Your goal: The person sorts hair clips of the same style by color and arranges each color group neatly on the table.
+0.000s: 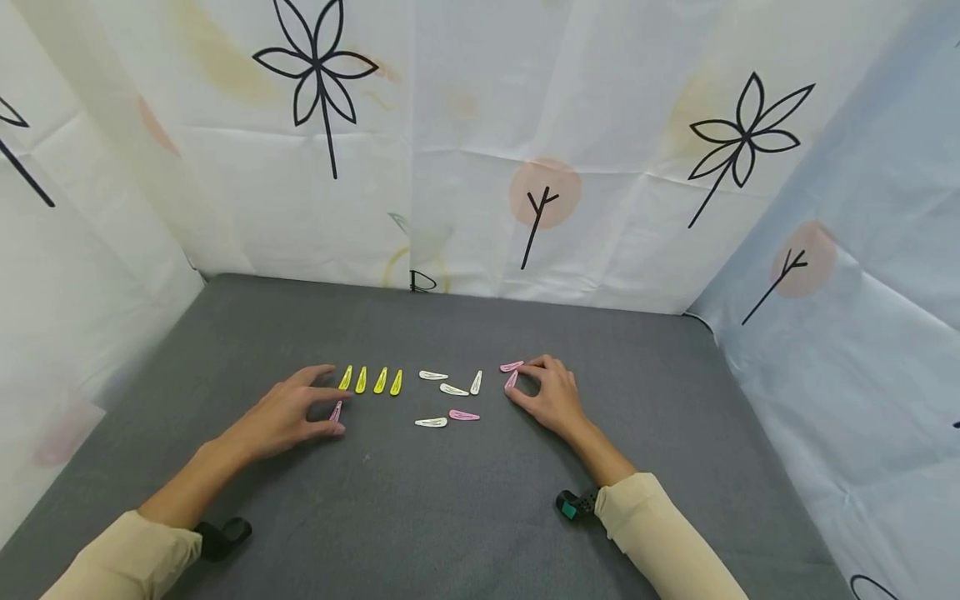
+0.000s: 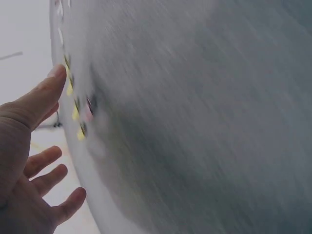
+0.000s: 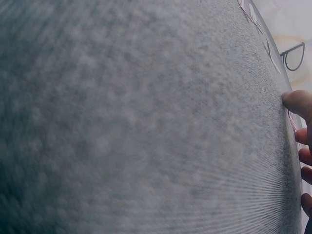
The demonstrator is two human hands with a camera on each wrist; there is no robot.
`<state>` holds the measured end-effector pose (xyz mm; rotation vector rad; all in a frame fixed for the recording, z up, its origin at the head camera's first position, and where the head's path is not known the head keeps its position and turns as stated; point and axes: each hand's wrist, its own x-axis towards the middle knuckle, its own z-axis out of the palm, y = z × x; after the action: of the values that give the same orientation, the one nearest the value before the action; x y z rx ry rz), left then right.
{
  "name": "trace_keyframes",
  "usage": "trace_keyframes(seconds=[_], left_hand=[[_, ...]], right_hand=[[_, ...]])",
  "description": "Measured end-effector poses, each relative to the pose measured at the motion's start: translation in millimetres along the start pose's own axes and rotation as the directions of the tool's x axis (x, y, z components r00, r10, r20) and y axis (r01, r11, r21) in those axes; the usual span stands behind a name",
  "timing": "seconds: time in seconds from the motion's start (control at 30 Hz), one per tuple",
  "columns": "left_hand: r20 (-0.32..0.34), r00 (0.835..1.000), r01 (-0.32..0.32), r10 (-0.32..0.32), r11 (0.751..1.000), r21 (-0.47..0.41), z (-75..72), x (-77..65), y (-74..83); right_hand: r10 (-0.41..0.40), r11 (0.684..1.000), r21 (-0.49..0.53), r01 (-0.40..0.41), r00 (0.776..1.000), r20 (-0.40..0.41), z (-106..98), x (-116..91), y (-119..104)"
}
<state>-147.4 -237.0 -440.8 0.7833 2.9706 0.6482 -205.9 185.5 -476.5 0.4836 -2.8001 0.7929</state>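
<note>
Before me, the right hand (image 1: 551, 395) pinches a pink clip (image 1: 512, 381) while the left hand (image 1: 288, 414) spreads wide around a second clip (image 1: 336, 412).

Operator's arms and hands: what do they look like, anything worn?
The left hand and right hand are bare, no gloves. The left sleeve and right sleeve are plain pale beige, ending short of the hands. Near the left cuff is a black band; near the right, a black device with a teal-green patch.
</note>
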Motion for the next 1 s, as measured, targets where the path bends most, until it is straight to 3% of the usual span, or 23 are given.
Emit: trace_keyframes(seconds=[0.27, 0.5, 0.7, 1.0], left_hand=[[-0.037, 0.995, -0.089, 0.089, 0.996, 0.007, 21.7, 34.4, 40.8], [-0.08, 0.975, -0.204, 0.205, 0.979, 0.017, 47.2, 65.1, 71.3], [-0.044, 0.986, -0.16, 0.161, 0.987, 0.035, 59.3, 78.4, 84.8], [-0.017, 0.989, -0.144, 0.144, 0.989, 0.019, 69.3, 82.3, 96.3]], right_hand=[[0.003, 1.0, -0.005, -0.003, 1.0, -0.005, 0.1, -0.8, 1.3], [-0.002, 1.0, -0.009, 0.002, 1.0, -0.014, 1.1, -0.3, -0.4], [-0.001, 1.0, -0.006, 0.001, 1.0, -0.01, 1.3, -0.7, 0.0], [0.0, 1.0, -0.01, 0.0, 1.0, -0.007, 2.0, -0.2, 1.7]])
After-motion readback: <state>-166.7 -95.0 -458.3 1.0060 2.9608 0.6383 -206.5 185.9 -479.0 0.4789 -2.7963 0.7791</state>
